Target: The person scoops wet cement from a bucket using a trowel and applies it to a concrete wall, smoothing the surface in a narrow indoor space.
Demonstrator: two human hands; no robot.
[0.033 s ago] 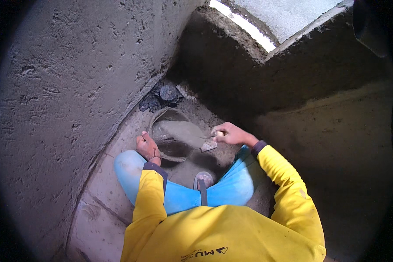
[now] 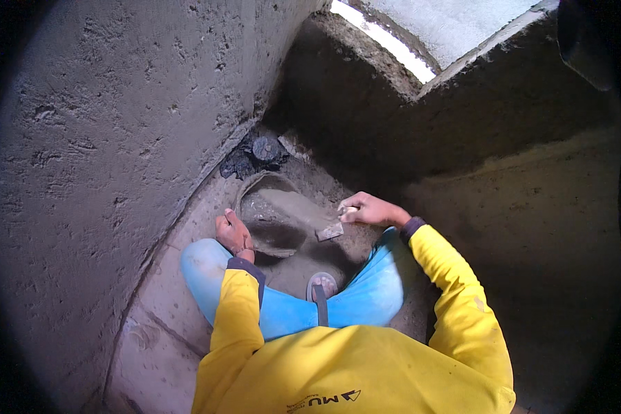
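Observation:
A round, mortar-stained pan (image 2: 269,237) sits on the floor between my bent legs, with grey mortar (image 2: 283,207) heaped inside it. My left hand (image 2: 234,234) is closed on the pan's left rim, thumb upward. At the pan's right side, my right hand (image 2: 366,210) grips a small trowel by its light handle. The trowel's flat blade (image 2: 329,232) points down and left, by the pan's edge and the mortar. My sandaled foot (image 2: 323,283) shows below the pan.
A rough plastered wall (image 2: 117,159) rises close on my left. A dark wall (image 2: 483,207) stands to the right and ahead, under a bright opening (image 2: 448,27). Dark crumpled material (image 2: 255,155) lies in the corner beyond the pan. Dusty tiles (image 2: 159,324) run along the left wall.
My right hand with the trowel has shifted very slightly to the right. My left hand and the pan stay about where they were.

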